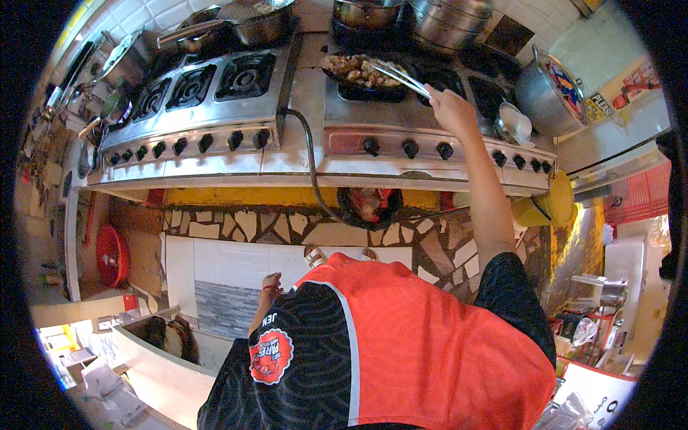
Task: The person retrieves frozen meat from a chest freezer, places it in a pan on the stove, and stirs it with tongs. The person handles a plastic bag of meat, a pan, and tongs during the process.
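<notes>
My right hand (451,112) is closed around the handle end of metal tongs (400,77). The far ends of the tongs reach browned food pieces (357,70) in a dark pan on the right-hand gas stove (344,110). Whether the tongs pinch a piece cannot be told. Low at my side, away from the stove, hangs my left hand (272,282), with a red band at its wrist; its fingers are partly curled and no object shows in it.
A second gas stove (188,118) stands left. Large metal pots (451,24) line the back, and a tall pot (553,97) stands right, near a ladle (515,124). A black hose (310,156) hangs over the counter edge. A yellow bucket (553,201) and red basin (113,255) are lower.
</notes>
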Demonstrator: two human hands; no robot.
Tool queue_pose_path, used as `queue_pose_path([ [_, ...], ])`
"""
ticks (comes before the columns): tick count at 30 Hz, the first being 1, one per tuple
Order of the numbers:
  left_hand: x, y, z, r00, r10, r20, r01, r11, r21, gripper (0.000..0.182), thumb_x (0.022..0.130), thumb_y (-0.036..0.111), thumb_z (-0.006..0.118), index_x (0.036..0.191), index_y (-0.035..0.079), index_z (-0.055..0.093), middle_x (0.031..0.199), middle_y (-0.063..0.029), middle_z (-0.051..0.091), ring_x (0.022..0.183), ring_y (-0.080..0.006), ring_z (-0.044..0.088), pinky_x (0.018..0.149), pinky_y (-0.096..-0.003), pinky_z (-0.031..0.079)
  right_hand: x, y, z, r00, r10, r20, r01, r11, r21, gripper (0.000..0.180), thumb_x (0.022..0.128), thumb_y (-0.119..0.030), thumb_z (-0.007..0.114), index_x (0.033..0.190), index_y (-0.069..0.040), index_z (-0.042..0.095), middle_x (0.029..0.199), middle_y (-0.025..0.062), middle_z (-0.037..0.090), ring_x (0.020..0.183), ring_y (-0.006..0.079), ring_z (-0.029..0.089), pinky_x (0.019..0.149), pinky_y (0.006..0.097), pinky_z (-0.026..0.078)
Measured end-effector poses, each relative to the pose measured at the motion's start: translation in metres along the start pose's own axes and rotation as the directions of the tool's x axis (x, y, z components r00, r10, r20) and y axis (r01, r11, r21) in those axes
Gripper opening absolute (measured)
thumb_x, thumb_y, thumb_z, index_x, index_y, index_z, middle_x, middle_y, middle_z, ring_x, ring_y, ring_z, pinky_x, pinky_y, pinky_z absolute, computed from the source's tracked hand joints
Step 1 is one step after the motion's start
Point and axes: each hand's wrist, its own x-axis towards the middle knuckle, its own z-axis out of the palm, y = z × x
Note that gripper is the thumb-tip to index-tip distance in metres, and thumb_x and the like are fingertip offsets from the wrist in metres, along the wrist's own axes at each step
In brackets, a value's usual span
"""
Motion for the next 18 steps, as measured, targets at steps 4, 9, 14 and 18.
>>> queue_pose_path([
  [4, 0.01, -0.01, 0.004, 1.0, 0.026, 0.005, -0.026, 1.0, -0.006, 0.019, 0.087, 0.022, 0.063, 0.098, 0.007, 0.067, 0.063, -0.0003, 0.051, 0.053, -0.014, 0.048, 0.045, -0.0321, 0.04, 0.008, -0.02, -0.004, 1.0, -0.021, -0.01, 0.022, 0.999, 0.041, 0.038, 0.094, -0.031, 0.048, 0.131, -0.032, 0.052, 0.092, 0.0109, 0.059, 0.087, 0.0315, 0.062, 0.074, 0.0448, 0.051],
  [9, 0.016, -0.019, 0.004, 0.998, 0.068, 0.008, -0.068, 0.996, 0.054, 0.019, 0.086, 0.021, 0.064, 0.096, 0.005, 0.069, 0.061, -0.0006, 0.051, 0.049, -0.0139, 0.045, 0.044, -0.0314, 0.039, 0.054, -0.026, -0.018, 0.985, -0.17, 0.042, 0.173, 0.981, -0.084, 0.037, 0.093, -0.033, 0.05, 0.13, -0.035, 0.054, 0.092, 0.0104, 0.059, 0.089, 0.0308, 0.062, 0.076, 0.0444, 0.05],
  [14, -0.012, -0.02, 0.007, 0.996, 0.081, -0.021, -0.076, 0.982, 0.175, 0.022, 0.088, 0.024, 0.062, 0.099, 0.006, 0.068, 0.063, -0.0028, 0.054, 0.051, -0.0149, 0.048, 0.047, -0.0323, 0.04, 0.113, -0.016, -0.039, 0.915, -0.365, 0.173, 0.39, 0.91, -0.142, 0.039, 0.09, -0.033, 0.053, 0.129, -0.035, 0.055, 0.103, 0.0143, 0.065, 0.096, 0.0342, 0.063, 0.082, 0.0461, 0.05],
  [18, -0.035, -0.023, 0.008, 0.995, 0.096, -0.034, -0.085, 0.963, 0.254, 0.025, 0.089, 0.027, 0.06, 0.102, 0.007, 0.068, 0.065, -0.0046, 0.056, 0.053, -0.0158, 0.05, 0.048, -0.033, 0.041, 0.156, -0.011, -0.041, 0.856, -0.441, 0.268, 0.457, 0.889, 0.004, 0.039, 0.09, -0.024, 0.056, 0.128, -0.033, 0.056, 0.091, 0.016, 0.066, 0.087, 0.0342, 0.063, 0.079, 0.0448, 0.048],
])
